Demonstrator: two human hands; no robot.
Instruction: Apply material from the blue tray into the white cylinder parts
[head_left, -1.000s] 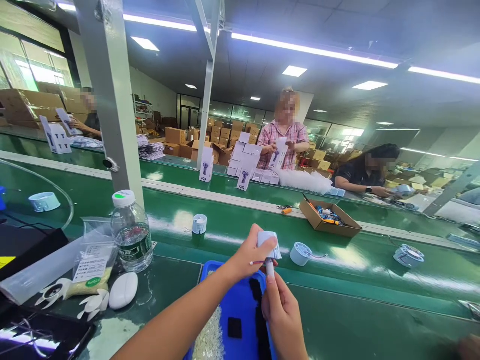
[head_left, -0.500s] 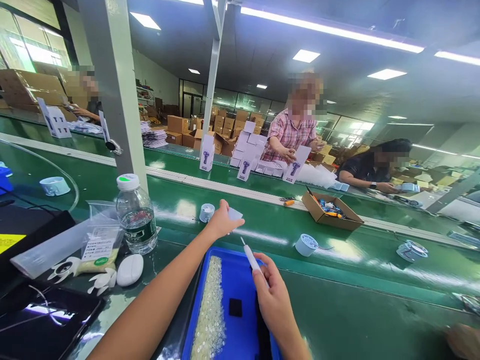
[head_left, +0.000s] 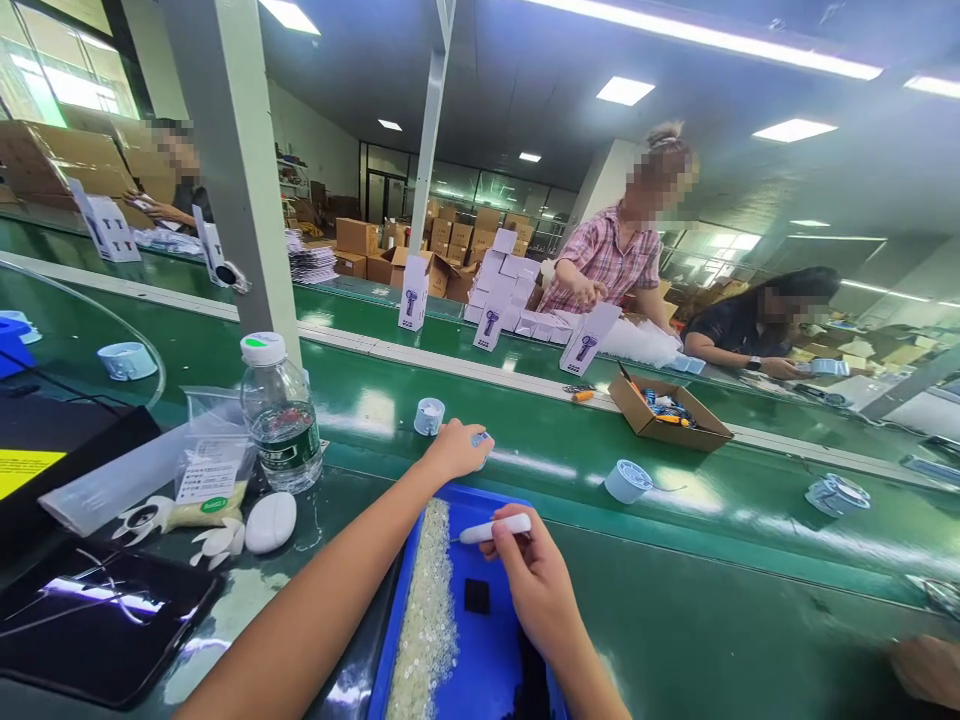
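Observation:
My left hand (head_left: 456,450) reaches forward onto the green conveyor belt (head_left: 675,520), fingers closed around a small pale blue part (head_left: 481,440) that rests on the belt. My right hand (head_left: 534,580) hovers over the blue tray (head_left: 491,640) and grips a white pen-like tool (head_left: 495,528), its tip pointing left. A strip of small clear beads (head_left: 427,610) runs along the tray's left side, and a small black square (head_left: 475,596) lies in its middle. A round pale blue cup (head_left: 429,416) stands on the belt just left of my left hand.
A water bottle (head_left: 281,415), plastic bags (head_left: 210,470) and a white oval case (head_left: 270,522) sit at the left, a dark tablet (head_left: 97,615) in front. Other blue parts (head_left: 627,481) and a cardboard box (head_left: 667,420) lie on the belt. Across it, people handle white cartons (head_left: 502,290).
My left hand carried the pale blue part away from the tool and down onto the belt. My right hand tipped the white tool from upright to lying sideways over the tray.

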